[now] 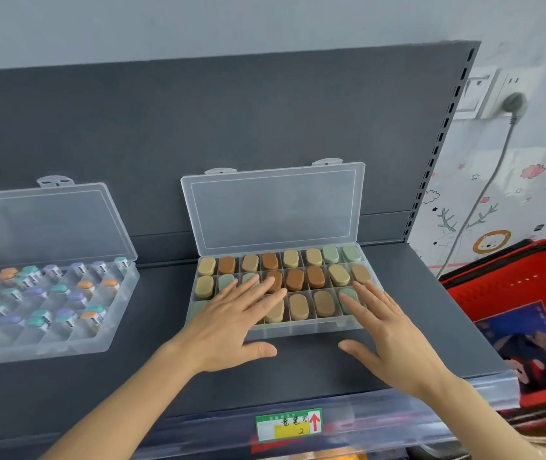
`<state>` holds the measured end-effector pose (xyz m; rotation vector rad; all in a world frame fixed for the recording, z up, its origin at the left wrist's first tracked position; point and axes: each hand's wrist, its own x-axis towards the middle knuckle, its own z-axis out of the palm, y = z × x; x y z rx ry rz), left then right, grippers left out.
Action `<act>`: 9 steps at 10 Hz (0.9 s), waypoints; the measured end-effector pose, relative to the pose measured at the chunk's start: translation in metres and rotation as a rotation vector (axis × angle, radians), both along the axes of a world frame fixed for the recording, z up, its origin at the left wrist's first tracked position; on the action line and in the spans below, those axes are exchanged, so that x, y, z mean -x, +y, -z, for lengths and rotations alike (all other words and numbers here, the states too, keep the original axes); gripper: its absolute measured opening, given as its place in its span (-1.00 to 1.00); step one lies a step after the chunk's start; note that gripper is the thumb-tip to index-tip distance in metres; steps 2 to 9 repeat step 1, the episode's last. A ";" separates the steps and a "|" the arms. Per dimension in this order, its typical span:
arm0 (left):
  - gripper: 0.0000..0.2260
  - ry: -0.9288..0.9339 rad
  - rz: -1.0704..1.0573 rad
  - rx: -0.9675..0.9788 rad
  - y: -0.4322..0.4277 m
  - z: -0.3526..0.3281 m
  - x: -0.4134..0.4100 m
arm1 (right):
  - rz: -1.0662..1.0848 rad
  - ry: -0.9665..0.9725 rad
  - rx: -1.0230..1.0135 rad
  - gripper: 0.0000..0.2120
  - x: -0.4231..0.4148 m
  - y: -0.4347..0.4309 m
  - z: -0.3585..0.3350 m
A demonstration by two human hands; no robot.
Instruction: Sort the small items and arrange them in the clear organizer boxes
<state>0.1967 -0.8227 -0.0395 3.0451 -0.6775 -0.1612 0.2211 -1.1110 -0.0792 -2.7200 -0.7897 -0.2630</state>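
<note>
A clear organizer box (301, 328) sits in the middle of the dark shelf with its lid (273, 207) standing open against the back panel. Its compartments hold small oval items in tan, brown and pale green (295, 279). My left hand (231, 327) lies flat with straight fingers over the left part of the box, covering several items. My right hand (388, 323) is spread flat over the box's right front corner. Neither hand holds anything.
A second clear organizer box (75, 340) with its lid open stands on the left, filled with small bottles with purple, teal and orange caps. A red shopping basket (497, 287) is at the right of the shelf (298, 366). A price label (288, 424) marks the shelf's front edge.
</note>
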 end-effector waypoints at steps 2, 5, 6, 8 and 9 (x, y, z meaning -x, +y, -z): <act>-0.23 -0.013 -0.039 0.096 0.019 -0.013 0.019 | 0.034 0.090 -0.069 -0.30 0.015 0.013 -0.012; -0.23 -0.013 -0.039 0.096 0.019 -0.013 0.019 | 0.034 0.090 -0.069 -0.30 0.015 0.013 -0.012; -0.23 -0.013 -0.039 0.096 0.019 -0.013 0.019 | 0.034 0.090 -0.069 -0.30 0.015 0.013 -0.012; -0.23 -0.013 -0.039 0.096 0.019 -0.013 0.019 | 0.034 0.090 -0.069 -0.30 0.015 0.013 -0.012; -0.23 -0.013 -0.039 0.096 0.019 -0.013 0.019 | 0.034 0.090 -0.069 -0.30 0.015 0.013 -0.012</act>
